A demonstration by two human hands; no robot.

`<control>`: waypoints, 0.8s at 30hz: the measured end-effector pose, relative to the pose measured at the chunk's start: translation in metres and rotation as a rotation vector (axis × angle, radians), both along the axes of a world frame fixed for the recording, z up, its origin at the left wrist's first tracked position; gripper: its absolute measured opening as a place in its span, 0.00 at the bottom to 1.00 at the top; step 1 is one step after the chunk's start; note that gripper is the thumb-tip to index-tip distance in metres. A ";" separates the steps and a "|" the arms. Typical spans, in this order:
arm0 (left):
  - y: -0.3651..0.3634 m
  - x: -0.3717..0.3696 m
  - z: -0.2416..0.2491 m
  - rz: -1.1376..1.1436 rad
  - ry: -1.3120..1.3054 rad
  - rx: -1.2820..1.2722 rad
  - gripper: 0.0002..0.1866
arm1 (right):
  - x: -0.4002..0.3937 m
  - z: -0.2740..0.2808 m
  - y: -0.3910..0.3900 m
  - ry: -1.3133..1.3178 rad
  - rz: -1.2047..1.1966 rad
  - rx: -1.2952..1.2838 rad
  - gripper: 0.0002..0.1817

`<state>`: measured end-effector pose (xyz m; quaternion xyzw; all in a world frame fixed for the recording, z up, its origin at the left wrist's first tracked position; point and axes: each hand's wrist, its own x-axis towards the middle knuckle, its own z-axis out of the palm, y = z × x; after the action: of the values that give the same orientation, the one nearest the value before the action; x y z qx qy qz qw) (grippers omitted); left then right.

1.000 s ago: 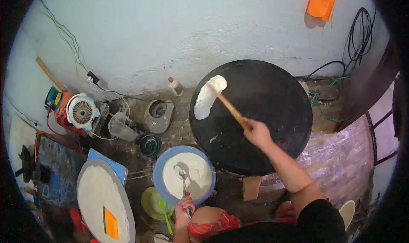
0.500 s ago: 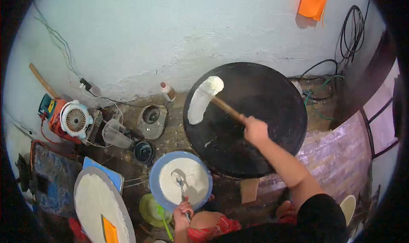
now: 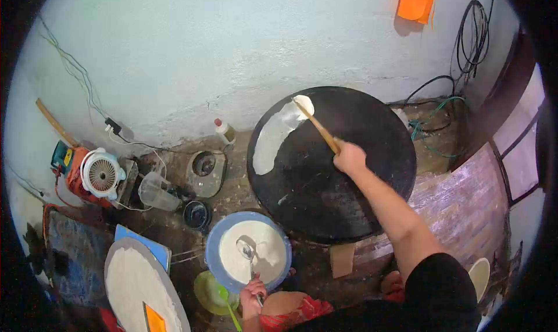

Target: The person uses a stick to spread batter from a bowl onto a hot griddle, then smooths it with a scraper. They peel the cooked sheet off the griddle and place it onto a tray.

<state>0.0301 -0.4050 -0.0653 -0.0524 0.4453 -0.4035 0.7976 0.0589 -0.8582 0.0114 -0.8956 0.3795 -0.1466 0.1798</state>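
Note:
My right hand is wrapped round the wooden handle of a batter spreader. Its far end meets a curved white strip of batter along the upper left of the large round black griddle. Low in the view, my left hand grips a metal ladle by the handle. The ladle's bowl is over white batter in a blue basin, left of the griddle.
A green bowl with a bright green spoon stands beside the basin. Further left are a round board covered in white, a clear jug and a blower. A bottle stands near the wall.
My right hand's spreader has swept up and to the right along the griddle's edge, lengthening the batter strip. The left hand still holds the ladle over the basin. The view has shifted slightly.

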 end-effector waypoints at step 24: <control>0.019 0.007 -0.046 -0.007 -0.038 0.029 0.18 | -0.039 -0.006 0.042 -0.105 0.092 -0.019 0.24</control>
<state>0.0367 -0.3862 -0.1114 -0.0317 0.4360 -0.4006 0.8053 0.0202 -0.8157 0.0055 -0.9048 0.3268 -0.1883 0.1975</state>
